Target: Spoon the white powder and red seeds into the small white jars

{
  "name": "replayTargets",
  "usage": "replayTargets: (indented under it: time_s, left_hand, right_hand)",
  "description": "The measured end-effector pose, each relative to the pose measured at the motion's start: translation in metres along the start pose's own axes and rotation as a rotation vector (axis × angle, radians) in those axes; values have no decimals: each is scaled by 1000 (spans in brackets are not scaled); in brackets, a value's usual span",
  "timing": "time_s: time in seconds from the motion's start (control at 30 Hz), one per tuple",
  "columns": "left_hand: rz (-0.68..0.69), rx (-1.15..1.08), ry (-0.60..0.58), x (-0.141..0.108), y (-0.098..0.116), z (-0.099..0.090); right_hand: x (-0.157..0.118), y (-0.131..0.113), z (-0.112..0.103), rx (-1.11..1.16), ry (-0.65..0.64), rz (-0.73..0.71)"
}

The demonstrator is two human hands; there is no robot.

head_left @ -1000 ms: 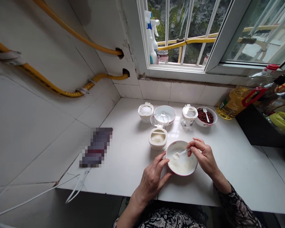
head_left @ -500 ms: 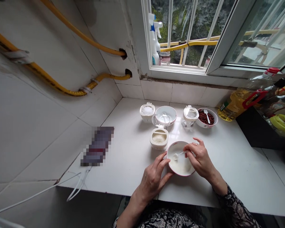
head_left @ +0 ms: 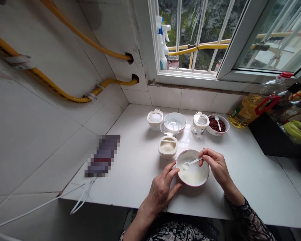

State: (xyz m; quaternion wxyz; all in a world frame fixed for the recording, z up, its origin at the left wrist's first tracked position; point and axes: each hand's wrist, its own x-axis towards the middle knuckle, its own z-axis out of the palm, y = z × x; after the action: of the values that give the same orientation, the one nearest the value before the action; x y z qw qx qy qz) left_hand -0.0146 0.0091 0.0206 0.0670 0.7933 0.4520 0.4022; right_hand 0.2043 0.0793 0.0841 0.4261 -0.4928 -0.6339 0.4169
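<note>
Your left hand (head_left: 162,190) is on the left side of the white bowl (head_left: 193,184), fingers slightly spread, tips over the rim, thumb low against the outside. The bowl sits on the white surface (head_left: 140,179), near its front edge, between your hands.

Your right hand (head_left: 217,169) pinches the small white spoon (head_left: 193,162) by the handle, thumb and fingers together; they hide the handle's end. Spoon's long axis runs roughly level, from your right hand down-left across the bowl, with the head inside, toward the left wall, not touching it as far as I can tell. White stuff is on the head and across the bowl floor; can't tell powder from paste.

Behind the bowl: an open container of pale powder (head_left: 167,146), a second container of white stuff (head_left: 155,119), and a bowl of red beans (head_left: 228,125) with a spoon in it (head_left: 217,122). Pixelated object (head_left: 102,155) left of them: unreadable.
</note>
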Motion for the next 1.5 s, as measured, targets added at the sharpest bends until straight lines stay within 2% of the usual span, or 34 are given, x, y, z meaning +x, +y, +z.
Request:
replayTargets:
  time_s: [0.13, 0.27, 0.37, 0.47, 0.6, 0.7, 0.77, 0.8, 0.87, 0.93, 1.1, 1.27, 1.4, 1.5]
  left_hand:
    - [7, 13, 5, 1, 0, 0]
    - [18, 16, 11, 1, 0, 0]
    - [19, 12, 10, 1, 0, 1]
    - [16, 7, 7, 0, 0, 2]
    - [12, 5, 12, -1, -1, 2]
    - [15, 10, 14, -1, -1, 2]
    - [18, 11, 10, -1, -1, 2]
    - [19, 10, 9, -1, -2, 2]
    - [20, 8, 9, -1, -2, 2]
    - [22, 7, 10, -1, -2, 2]
    - [26, 21, 15, -1, -2, 2]
    - [23, 23, 7, -1, -1, 2]
    - [22, 19, 1, 0, 0, 1]
    - [20, 14, 3, 1, 0, 0]
  right_hand:
    - [2, 1, -1, 161, 16, 107]
    - [5, 2, -2, 229, 41, 149]
    - [8, -2, 1, 235, 75, 145]
    - [10, -12, 7, 198, 97, 75]
    - [15, -28, 19, 32, 116, -149]
    - [19, -33, 29, -227, 134, -478]
    - [22, -32, 35, -412, 91, -719]
    - [23, -31, 37, -483, 63, -810]
    - [23, -29, 39, -564, 31, -902]
    - [21, -31, 35, -566, 40, -907]
    - [14, -40, 11, -438, 88, -774]
    - [10, -28, -8, -542, -7, -674]
    - [7, -13, -5, -647, -85, -627]
    - [4, -6, 6, -623, -149, -582]
